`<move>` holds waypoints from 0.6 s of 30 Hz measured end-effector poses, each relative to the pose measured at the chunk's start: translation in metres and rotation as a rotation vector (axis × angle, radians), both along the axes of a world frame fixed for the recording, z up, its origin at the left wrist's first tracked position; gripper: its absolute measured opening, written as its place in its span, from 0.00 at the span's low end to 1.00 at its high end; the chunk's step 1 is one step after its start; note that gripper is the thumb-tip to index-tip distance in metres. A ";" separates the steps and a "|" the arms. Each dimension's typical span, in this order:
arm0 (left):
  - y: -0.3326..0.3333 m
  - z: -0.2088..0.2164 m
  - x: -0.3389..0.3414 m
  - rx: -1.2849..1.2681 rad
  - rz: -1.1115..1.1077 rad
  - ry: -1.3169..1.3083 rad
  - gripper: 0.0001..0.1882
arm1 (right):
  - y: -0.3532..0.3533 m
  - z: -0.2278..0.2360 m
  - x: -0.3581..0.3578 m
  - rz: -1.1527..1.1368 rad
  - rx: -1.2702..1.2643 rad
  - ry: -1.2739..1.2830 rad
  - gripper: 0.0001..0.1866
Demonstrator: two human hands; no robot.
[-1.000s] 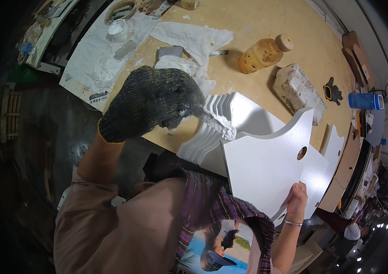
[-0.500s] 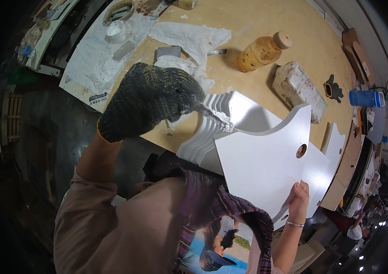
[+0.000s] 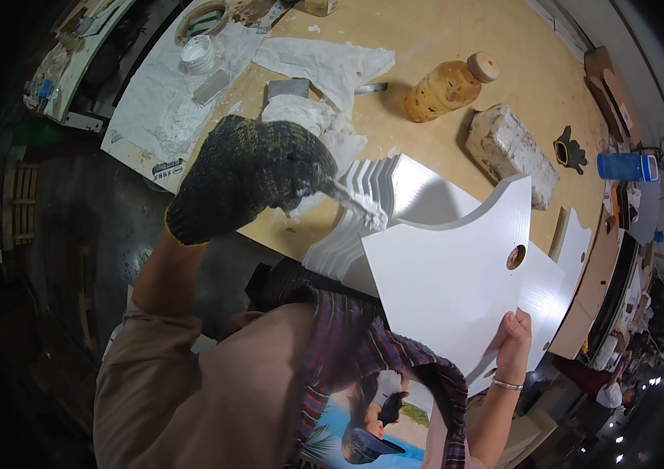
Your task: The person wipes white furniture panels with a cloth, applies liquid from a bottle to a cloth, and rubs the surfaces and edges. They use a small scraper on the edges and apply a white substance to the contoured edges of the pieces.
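Observation:
My left hand (image 3: 258,176), in a dark knitted glove, is closed round a narrow putty knife (image 3: 345,198). White paste (image 3: 373,216) coats the blade's end, which is at the left corner of a white curved panel (image 3: 449,273); I cannot tell whether they touch. My bare right hand (image 3: 513,334) grips the panel's right edge, thumb on top, and holds it tilted. The panel has a round hole near its right side. Behind it stands a stack of similar white panels (image 3: 348,223) with wavy edges, partly hidden by it.
On the wooden table (image 3: 394,31) are a capped bottle of yellowish liquid (image 3: 445,90), a paste-smeared block (image 3: 512,152), a dark glove (image 3: 570,150) and white cloths (image 3: 332,66). A small white tub (image 3: 197,55) stands far left. More white panels (image 3: 570,246) lie right.
My left hand has drawn slightly left with the putty knife, so its tip sits a little further left and lower. The held panel has shifted very slightly left.

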State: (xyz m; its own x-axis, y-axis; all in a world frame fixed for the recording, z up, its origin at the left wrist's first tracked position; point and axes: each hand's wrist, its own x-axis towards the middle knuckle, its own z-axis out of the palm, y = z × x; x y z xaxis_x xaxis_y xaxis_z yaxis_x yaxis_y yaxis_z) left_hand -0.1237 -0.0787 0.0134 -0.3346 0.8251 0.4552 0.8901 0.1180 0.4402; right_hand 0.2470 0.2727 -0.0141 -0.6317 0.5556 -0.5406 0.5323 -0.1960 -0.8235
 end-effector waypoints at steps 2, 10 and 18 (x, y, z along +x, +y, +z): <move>-0.001 0.000 0.002 0.020 0.001 -0.043 0.07 | 0.000 0.001 0.000 0.014 -0.001 0.001 0.20; -0.001 0.004 0.014 0.168 0.151 -1.060 0.09 | -0.008 0.011 -0.003 -0.004 0.020 -0.008 0.20; 0.005 0.012 0.003 0.171 0.092 -1.151 0.09 | -0.004 0.011 0.000 0.007 0.030 -0.018 0.18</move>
State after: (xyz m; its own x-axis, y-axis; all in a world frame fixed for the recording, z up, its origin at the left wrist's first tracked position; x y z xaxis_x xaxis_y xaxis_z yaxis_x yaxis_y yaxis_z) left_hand -0.1206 -0.0736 0.0252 -0.6775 0.7336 -0.0529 -0.0535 0.0226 0.9983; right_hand 0.2468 0.2688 -0.0029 -0.6261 0.5668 -0.5354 0.5486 -0.1678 -0.8191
